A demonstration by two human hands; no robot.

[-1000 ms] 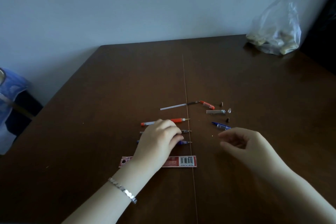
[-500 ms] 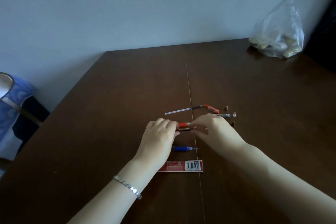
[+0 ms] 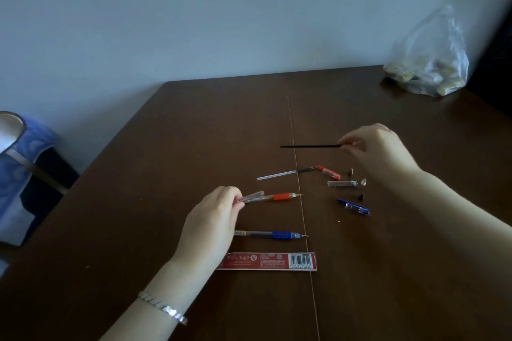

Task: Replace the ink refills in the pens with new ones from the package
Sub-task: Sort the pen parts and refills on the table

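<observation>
Refill pulled out of pen.
Right hand (image 3: 379, 147) now pinches black refill (image 3: 310, 146) centre-right, clear of the barrel (image 3: 253, 196); left hand (image 3: 213, 219) grips that mid-frame. Package (image 3: 266, 261) lower centre: probably new refill next.

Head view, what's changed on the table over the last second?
The right hand reached over to the middle pen, pinched its black refill and drew it out toward the far right. The left hand, which lay over the pens, now holds only that pen's clear barrel. The red-grip pen, blue-grip pen, red package and blue cap stayed where they were.
</observation>
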